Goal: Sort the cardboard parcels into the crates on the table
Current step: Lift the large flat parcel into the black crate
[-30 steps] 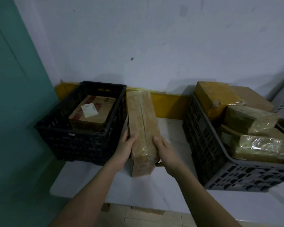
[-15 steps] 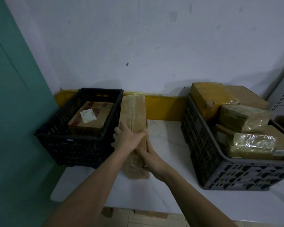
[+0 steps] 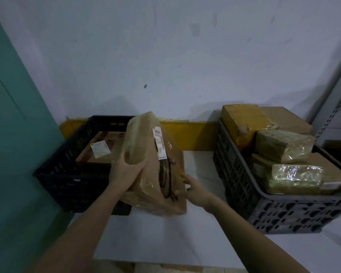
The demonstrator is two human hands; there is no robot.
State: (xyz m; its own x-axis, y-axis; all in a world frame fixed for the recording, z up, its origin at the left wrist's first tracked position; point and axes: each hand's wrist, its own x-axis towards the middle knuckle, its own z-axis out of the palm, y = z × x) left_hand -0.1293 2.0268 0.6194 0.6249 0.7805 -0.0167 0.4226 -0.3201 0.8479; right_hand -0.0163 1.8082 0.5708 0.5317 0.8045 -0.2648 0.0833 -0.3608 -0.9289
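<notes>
A: Progress? Both hands grasp one tall brown cardboard parcel wrapped in clear tape (image 3: pixel 156 166), tilted, its lower end apparently on the white table (image 3: pixel 165 239): left hand (image 3: pixel 124 174) clasping its left face, right hand (image 3: pixel 193 191) gripping the lower right edge.

B: Done and left? One flat labelled carton (image 3: pixel 100 149) lies in the black plastic crate (image 3: pixel 67 170) beyond the left hand; the grey plastic crate (image 3: pixel 244 194), right of the right hand, is heaped with taped parcels (image 3: pixel 283 143).

A: Room? Judged ample in the black crate; its near rim must be cleared.

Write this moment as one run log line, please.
left hand: grips parcel | right hand: steadies parcel | black crate: one box inside
</notes>
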